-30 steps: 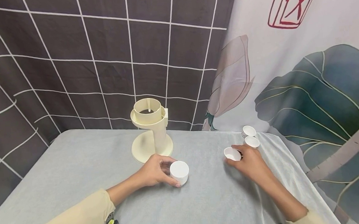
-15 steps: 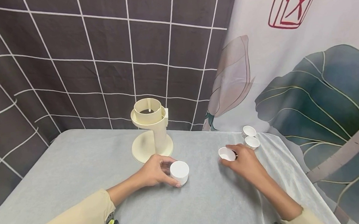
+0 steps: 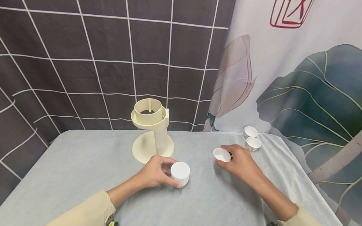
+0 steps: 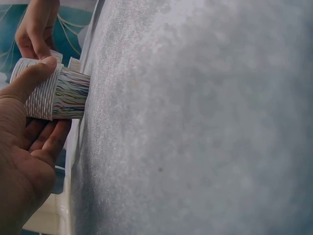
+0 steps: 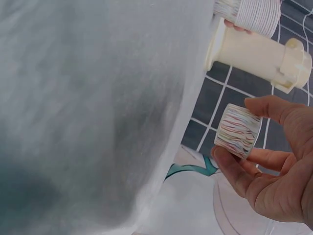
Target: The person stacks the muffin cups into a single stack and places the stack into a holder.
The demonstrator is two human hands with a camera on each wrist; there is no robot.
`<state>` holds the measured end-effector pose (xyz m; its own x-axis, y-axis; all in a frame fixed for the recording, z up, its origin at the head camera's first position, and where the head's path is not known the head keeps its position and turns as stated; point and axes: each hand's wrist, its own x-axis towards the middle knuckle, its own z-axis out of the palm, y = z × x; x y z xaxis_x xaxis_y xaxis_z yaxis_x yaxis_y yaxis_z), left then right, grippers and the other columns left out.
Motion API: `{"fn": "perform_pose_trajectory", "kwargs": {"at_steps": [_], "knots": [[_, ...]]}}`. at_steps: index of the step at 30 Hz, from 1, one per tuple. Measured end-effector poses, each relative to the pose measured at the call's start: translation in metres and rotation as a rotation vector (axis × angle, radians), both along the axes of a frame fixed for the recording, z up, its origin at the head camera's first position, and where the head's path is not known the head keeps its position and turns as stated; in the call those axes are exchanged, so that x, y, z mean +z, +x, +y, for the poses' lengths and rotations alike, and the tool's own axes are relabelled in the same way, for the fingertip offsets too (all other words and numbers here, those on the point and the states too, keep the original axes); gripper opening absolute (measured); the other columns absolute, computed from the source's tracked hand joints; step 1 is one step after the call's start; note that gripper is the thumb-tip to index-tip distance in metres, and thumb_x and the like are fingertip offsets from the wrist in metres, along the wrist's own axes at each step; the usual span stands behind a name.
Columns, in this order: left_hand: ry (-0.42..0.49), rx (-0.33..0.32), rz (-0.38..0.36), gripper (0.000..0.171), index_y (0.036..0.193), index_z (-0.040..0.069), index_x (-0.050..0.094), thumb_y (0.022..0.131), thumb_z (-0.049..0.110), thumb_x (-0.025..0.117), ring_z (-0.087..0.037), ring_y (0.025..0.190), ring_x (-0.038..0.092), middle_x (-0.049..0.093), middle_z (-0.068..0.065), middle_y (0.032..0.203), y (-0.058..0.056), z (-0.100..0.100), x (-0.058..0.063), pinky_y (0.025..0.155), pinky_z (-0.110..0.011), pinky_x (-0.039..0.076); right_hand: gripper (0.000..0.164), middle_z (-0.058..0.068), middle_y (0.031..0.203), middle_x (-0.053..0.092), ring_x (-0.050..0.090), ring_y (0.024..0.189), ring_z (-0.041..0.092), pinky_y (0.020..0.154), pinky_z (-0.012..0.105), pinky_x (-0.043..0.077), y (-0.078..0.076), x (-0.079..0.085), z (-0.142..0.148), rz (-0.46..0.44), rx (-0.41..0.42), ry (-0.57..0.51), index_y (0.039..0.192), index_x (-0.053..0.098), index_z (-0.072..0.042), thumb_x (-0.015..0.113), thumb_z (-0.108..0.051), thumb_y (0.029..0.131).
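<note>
My left hand (image 3: pixel 158 172) grips a stack of nested paper cups (image 3: pixel 180 174) near the middle of the table. In the left wrist view the stack (image 4: pixel 71 98) stands upright, rims packed together above a side with coloured wavy lines. Thumb on one side and fingers on the other hold it. To its right, my right hand (image 3: pixel 242 163) pinches a single small paper cup (image 3: pixel 221 155), mouth up, between thumb and fingers. The right wrist view shows this cup (image 5: pixel 238 131) held above the table surface, with the same coloured streaks on its side.
Two more paper cups, a rear one (image 3: pixel 250 132) and a front one (image 3: pixel 253 144), stand close together at the table's back right. A cream stand (image 3: pixel 161 139) with a ring-shaped top rises behind my left hand. Grey cloth (image 3: pixel 77 162) covers the table; a dark gridded curtain (image 3: pixel 109 76) hangs behind.
My right hand has carried the single cup leftward, away from the two standing cups and closer to the stack. My left hand and the stack have stayed in place.
</note>
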<state>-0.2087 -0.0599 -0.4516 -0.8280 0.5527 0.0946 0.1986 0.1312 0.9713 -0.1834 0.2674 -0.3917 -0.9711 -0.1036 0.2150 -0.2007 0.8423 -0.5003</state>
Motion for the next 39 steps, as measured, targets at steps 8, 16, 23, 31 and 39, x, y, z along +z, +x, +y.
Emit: {"fn": "perform_pose_trajectory", "kwargs": {"at_steps": [8, 16, 23, 31, 39], "knots": [[-0.004, 0.002, 0.005, 0.059, 0.122, -0.011, 0.08, 0.069, -0.004, 0.103, -0.008, 0.096, 0.079, 0.085, -0.016, 0.113, 0.001, -0.001, 0.001, 0.092, -0.022, 0.068, 0.057, 0.022, 0.124, 0.081, 0.076, 0.1, 0.031, 0.088, 0.046, 0.063, -0.001, 0.001, -0.01, -0.012, 0.019, -0.012, 0.136, 0.078, 0.003, 0.091, -0.024, 0.087], [-0.015, 0.007, 0.009, 0.059, 0.123, -0.011, 0.08, 0.069, -0.003, 0.103, -0.008, 0.097, 0.079, 0.085, -0.017, 0.115, 0.001, 0.0, 0.001, 0.093, -0.022, 0.068, 0.057, 0.022, 0.127, 0.081, 0.077, 0.105, 0.032, 0.092, 0.049, 0.064, 0.0, 0.001, -0.017, -0.014, 0.04, -0.016, 0.136, 0.078, 0.003, 0.091, -0.024, 0.088], [-0.017, 0.014, 0.011, 0.059, 0.122, -0.01, 0.08, 0.068, -0.003, 0.104, -0.008, 0.097, 0.079, 0.085, -0.016, 0.115, 0.001, -0.001, 0.001, 0.093, -0.022, 0.068, 0.057, 0.019, 0.122, 0.08, 0.073, 0.098, 0.028, 0.088, 0.043, 0.061, -0.001, 0.001, -0.025, -0.018, 0.055, -0.034, 0.136, 0.078, 0.002, 0.092, -0.023, 0.087], [-0.015, 0.017, 0.013, 0.06, 0.123, -0.011, 0.08, 0.068, -0.004, 0.103, -0.007, 0.096, 0.079, 0.085, -0.016, 0.114, 0.001, 0.0, 0.001, 0.092, -0.021, 0.068, 0.058, 0.017, 0.12, 0.08, 0.072, 0.096, 0.025, 0.085, 0.04, 0.06, -0.002, 0.001, -0.038, -0.023, 0.076, -0.057, 0.137, 0.078, 0.001, 0.093, -0.024, 0.087], [-0.01, 0.012, 0.028, 0.058, 0.121, -0.01, 0.081, 0.068, -0.003, 0.104, -0.007, 0.097, 0.078, 0.085, -0.015, 0.113, 0.001, -0.001, 0.001, 0.093, -0.021, 0.068, 0.055, 0.016, 0.119, 0.08, 0.072, 0.094, 0.023, 0.084, 0.037, 0.061, -0.002, 0.004, -0.051, -0.015, 0.103, -0.071, 0.135, 0.079, 0.0, 0.093, -0.024, 0.088]]}}
